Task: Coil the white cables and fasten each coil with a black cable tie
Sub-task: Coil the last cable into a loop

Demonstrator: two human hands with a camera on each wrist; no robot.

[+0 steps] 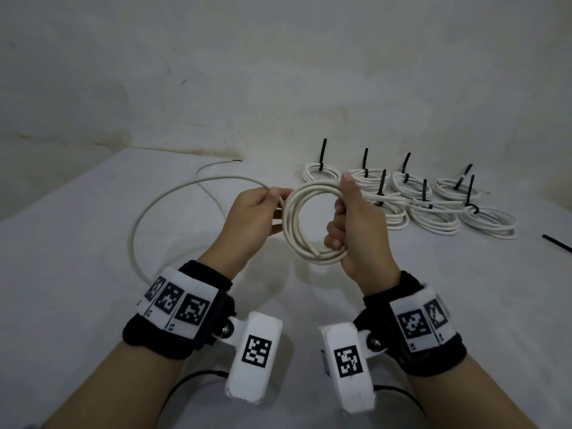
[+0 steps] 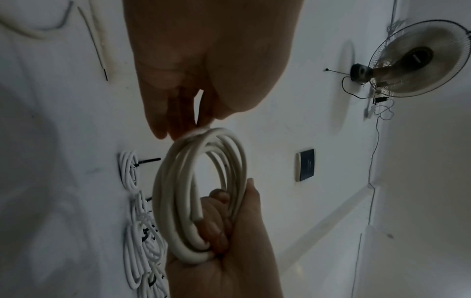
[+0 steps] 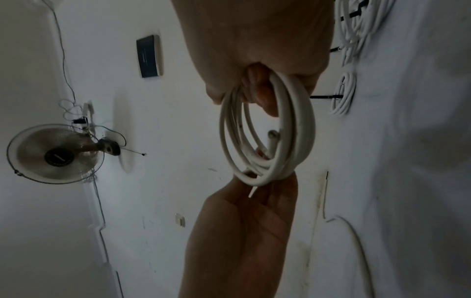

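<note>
A white cloth (image 1: 93,305) covers the surface, meeting a stained, scuffed white wall (image 1: 278,72) at the far side. The wrist views show a wall fan (image 2: 418,60) and a dark wall panel (image 2: 307,165).

The half-wound coil of white round cable (image 1: 312,224) hangs above the cloth-covered table (image 1: 93,274), between the left hand (image 1: 252,222) and the right hand (image 1: 359,230); its loose tail (image 1: 145,212) sweeps out left of the left hand and lies on the table; seven tied coils of white cable (image 1: 433,196) lie in two rows beyond and right of the right hand; a loose black plastic cable tie (image 1: 557,243) lies far to its right.
</note>
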